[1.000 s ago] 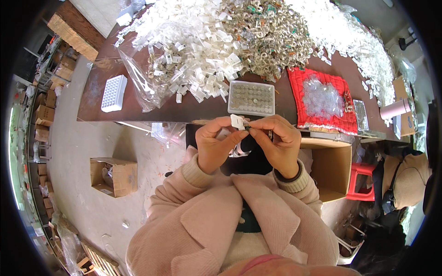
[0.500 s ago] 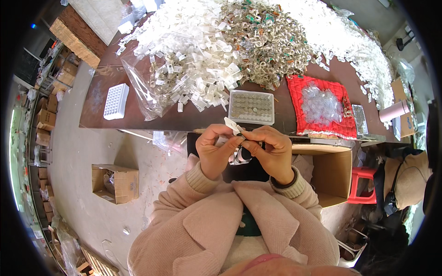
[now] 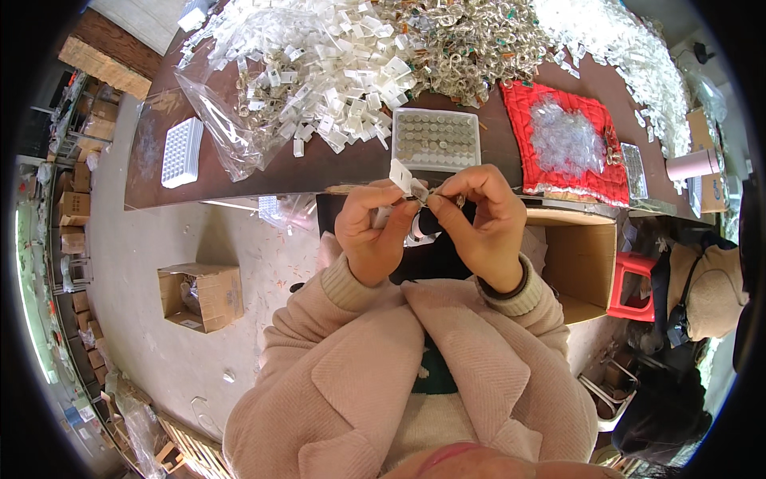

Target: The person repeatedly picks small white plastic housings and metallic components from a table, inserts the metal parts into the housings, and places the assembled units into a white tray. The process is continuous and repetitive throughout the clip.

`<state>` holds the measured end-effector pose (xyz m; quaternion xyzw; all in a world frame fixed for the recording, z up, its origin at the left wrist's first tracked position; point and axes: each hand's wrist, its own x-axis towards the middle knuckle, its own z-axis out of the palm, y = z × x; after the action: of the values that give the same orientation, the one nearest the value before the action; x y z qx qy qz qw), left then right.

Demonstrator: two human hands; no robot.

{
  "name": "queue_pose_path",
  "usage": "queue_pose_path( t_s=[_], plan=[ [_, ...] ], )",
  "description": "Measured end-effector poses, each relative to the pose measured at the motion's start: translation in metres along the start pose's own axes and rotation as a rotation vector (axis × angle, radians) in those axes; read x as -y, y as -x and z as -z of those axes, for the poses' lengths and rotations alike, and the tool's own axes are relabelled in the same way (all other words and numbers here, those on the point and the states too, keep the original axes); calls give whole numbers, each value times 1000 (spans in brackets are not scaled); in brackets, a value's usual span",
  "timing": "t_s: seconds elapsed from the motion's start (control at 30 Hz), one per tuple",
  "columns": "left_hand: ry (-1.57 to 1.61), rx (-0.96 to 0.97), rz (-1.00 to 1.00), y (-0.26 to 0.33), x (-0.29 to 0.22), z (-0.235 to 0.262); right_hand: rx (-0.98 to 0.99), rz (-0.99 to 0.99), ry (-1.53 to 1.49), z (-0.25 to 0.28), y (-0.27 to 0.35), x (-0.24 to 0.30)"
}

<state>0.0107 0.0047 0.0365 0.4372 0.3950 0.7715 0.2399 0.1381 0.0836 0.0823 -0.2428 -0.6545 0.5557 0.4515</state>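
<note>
My left hand [image 3: 372,230] pinches a small white plastic piece [image 3: 400,176], tilted up above the fingertips. Close beside it, my right hand [image 3: 483,227] has thumb and forefinger pressed together on a small shiny piece [image 3: 432,201], too small to make out. The two hands' fingertips nearly meet in front of the table edge. Just beyond them stands a translucent tray [image 3: 435,168] with rows of small round greyish pieces. Behind the tray lie a heap of white plastic pieces [image 3: 351,76] and a heap of shiny, metallic-looking ring-shaped pieces [image 3: 471,52].
Clear plastic pieces [image 3: 566,136] lie on a red cloth [image 3: 618,188] at the right. A white rack with holes [image 3: 183,152] and a clear bag [image 3: 227,144] are at the left. Cardboard boxes [image 3: 211,299] [image 3: 586,259] and a red stool [image 3: 630,287] stand below the table.
Both hands have moved slightly up in the picture, while the table and heaps have shifted up too. The right hand has drawn a little rightward, and the white piece now stands more upright.
</note>
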Motion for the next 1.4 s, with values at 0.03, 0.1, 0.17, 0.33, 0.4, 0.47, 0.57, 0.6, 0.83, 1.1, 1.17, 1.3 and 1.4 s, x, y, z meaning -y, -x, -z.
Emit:
queue_pose_path(
  t_s=[0.03, 0.1, 0.17, 0.33, 0.4, 0.47, 0.57, 0.6, 0.83, 1.1, 1.17, 1.3, 1.4],
  plan=[
    [86, -19, 50, 0, -1, -1, 14, -71, -81, 1, -1, 0],
    [262, -56, 145, -2, -2, -2, 54, -198, -278, -2, -4, -1],
    [365, -82, 205, -2, -1, -3, 75, -266, -457, -4, -4, -4],
    [503, -135, 288, 2, 6, -1, 76, 4, -1, -7, 3, -11],
    [517, -114, 296, 2, 9, 1, 39, 169, 291, -6, 5, -14],
    [385, -111, 345, 4, 12, 1, 30, 250, 416, -4, 8, -17],
    [315, -107, 455, 5, 17, 3, 12, 226, 446, -3, 13, -18],
    [319, -105, 505, 4, 19, 5, 15, 214, 423, -2, 13, -19],
    [398, -160, 707, -1, 27, 10, -108, 120, 642, 30, -20, -45],
    [338, -225, 786, -10, 25, 11, -27, 318, 1036, 25, -46, -67],
    [377, -199, 761, -13, 27, 13, -24, 296, 1046, 22, -47, -66],
    [416, -185, 743, -16, 30, 15, -29, 267, 1022, 19, -46, -66],
    [459, -154, 721, -17, 30, 17, -24, 247, 1049, 17, -46, -67]
  ],
)
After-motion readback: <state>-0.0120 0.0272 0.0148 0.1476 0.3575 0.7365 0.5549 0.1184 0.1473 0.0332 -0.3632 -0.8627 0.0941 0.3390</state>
